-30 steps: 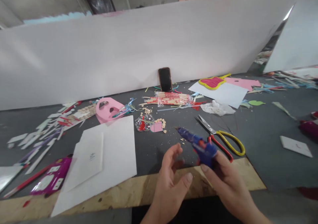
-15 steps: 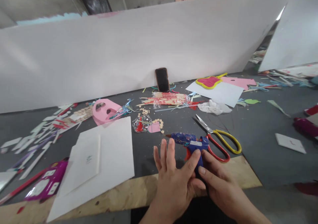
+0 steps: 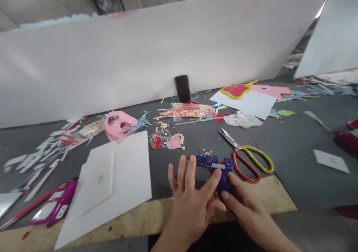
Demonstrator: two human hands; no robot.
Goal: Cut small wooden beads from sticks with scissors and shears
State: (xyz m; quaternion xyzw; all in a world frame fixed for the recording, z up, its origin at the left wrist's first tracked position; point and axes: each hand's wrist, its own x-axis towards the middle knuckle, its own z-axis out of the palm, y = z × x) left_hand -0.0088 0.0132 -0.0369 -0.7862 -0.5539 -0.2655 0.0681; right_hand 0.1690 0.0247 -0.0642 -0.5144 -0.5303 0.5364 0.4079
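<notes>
A blue glue gun (image 3: 214,164) rests on the dark table near the front edge, nozzle pointing left. My right hand (image 3: 246,207) grips its handle from below. My left hand (image 3: 192,203) lies beside it with fingers stretched out, its thumb against the gun's handle and its fingertips close to the nozzle. Red-and-yellow scissors (image 3: 246,158) lie just right of the gun, blades pointing away.
White paper sheets (image 3: 117,177) lie front left over a wooden board edge (image 3: 140,218). A clear dish of beads (image 3: 160,138), a pink mask shape (image 3: 120,123), a bag of sticks (image 3: 190,111), a phone (image 3: 183,88) against the white wall, and scraps surround them.
The glue gun came down from a raised, tilted hold to rest on the table. My left hand moved in beside it and flattened its fingers.
</notes>
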